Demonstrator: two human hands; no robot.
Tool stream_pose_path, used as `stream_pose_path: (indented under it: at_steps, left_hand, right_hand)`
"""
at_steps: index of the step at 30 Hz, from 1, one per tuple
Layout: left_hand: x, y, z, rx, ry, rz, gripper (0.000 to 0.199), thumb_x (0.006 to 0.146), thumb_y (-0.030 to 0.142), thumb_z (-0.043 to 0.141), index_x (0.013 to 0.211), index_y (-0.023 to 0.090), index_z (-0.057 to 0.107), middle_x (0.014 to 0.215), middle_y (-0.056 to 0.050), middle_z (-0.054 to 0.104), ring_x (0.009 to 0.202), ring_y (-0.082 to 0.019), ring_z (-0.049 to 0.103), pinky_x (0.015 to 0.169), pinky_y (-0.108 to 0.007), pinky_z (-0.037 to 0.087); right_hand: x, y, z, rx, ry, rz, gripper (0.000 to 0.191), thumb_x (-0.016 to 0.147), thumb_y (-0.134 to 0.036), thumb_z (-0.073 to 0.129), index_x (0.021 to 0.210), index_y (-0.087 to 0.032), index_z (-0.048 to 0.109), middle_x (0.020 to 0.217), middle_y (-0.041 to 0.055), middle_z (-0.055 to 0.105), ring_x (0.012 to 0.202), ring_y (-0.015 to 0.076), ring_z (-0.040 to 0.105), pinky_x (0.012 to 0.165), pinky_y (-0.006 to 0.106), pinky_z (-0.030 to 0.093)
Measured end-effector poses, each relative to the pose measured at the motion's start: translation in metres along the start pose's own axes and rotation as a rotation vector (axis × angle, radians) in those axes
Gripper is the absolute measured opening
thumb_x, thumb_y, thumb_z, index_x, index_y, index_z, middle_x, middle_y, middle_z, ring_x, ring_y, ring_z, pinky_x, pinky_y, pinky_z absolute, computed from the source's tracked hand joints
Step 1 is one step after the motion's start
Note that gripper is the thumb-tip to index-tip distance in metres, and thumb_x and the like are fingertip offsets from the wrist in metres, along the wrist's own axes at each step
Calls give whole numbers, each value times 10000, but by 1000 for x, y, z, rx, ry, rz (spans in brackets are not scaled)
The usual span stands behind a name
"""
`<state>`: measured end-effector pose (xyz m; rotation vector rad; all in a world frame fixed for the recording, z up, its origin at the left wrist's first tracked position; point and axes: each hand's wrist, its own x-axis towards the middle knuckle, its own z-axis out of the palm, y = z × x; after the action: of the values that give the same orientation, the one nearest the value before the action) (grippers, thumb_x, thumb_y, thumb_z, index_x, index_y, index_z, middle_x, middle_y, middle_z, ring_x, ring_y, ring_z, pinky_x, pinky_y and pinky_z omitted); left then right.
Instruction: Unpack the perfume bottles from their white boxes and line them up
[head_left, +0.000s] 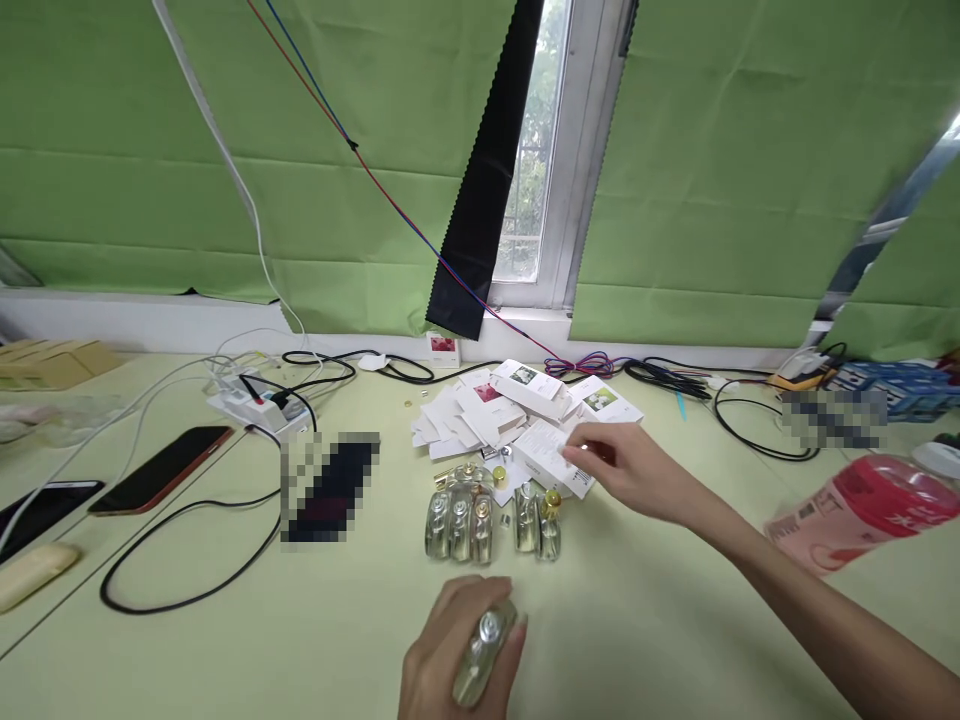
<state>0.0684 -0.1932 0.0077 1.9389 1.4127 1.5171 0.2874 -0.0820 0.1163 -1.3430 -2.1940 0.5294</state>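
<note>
My left hand (450,655), low in the middle of the head view, is wrapped round a small clear glass bottle (484,650) with a silver-coloured top. At the right edge of a pile of white boxes (480,410), my right hand (615,460) has its thumb and fingertips together over a white box (544,452); what they pinch, if anything, is too small to make out. Several similar glass bottles (460,525) stand side by side before the pile, with two more (527,520) just to their right. One of these has a gold-coloured top (552,500).
Phones (161,470) and a looped black cable (187,505) lie on the left of the table (337,640). A power strip (259,400) is behind them. A pink bottle (862,510) lies right of my right forearm. More cables (664,378) run along the back.
</note>
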Motion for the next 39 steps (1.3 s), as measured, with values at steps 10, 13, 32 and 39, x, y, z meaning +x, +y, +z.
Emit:
stream_pose_path:
  at_steps: [10,13,32,39]
  left_hand:
    - [-2,-22,23,312,-30,102,243,903,294,609,1128,210,650,980,-70,739,882,-219,721,726,-288,600]
    - [-1,-21,25,308,-27,97,208,917,284,580,1090,196,654,1002,-90,710,881,-214,722,702,-269,596]
    - [-6,-24,33,511,-33,45,241,924,381,571,1109,244,644,924,-54,632,648,-162,666,432,-216,450]
    - [-11,-27,36,552,-85,9,324,956,455,492,1153,243,638,983,-78,635,690,-166,688,452,-209,469]
  right_hand:
    - [79,29,57,123,-304,63,198,833,-334,689,741,-160,672,604,-11,613,592,127,530,597,243,347]
    - [83,33,68,242,-374,62,271,873,-326,628,670,-147,652,559,-3,613,545,117,508,586,243,363]
    - [84,60,71,1119,-659,272,255,850,-356,672,822,-107,624,507,-90,410,401,20,190,357,156,120]
    - [86,64,74,1129,-677,232,314,842,-427,695,843,-118,635,538,-91,383,417,25,188,363,165,115]
